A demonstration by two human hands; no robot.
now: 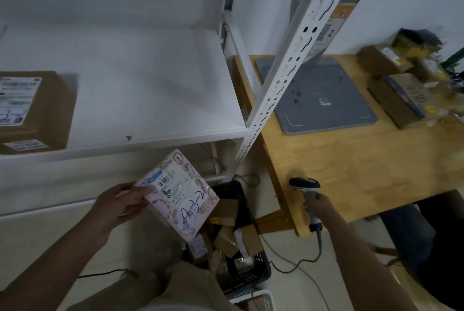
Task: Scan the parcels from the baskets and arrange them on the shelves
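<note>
We are holding the pink parcel in our left hand, fingers curled round its left edge and the thumb lying on the top face just beside the printed label. Our right hand is gripping the handle of the scanner, which is well apart from the parcel, out to the right of the left hand's hold, over the corner of the wooden table.

The step in hand looks to us like the scan, with the shelving next. To do it well we are judging that the label should be tilted flat toward the scanner's head, with the thumb kept off the barcode. The glossy wrap may be throwing glare, so a slight angle should help. The handwritten number on the face seems to be naming a shelf spot.

Just below the held parcel, the black basket is sitting on the floor with more small boxes in it. Above and beyond the left hand, the white shelf is carrying one brown box at its far left, with bare board between it and the metal post. Beyond the scanner hand, a grey mat is lying on the table, and cardboard boxes are piled at its far right. The room is dim, with plain white walls.
</note>
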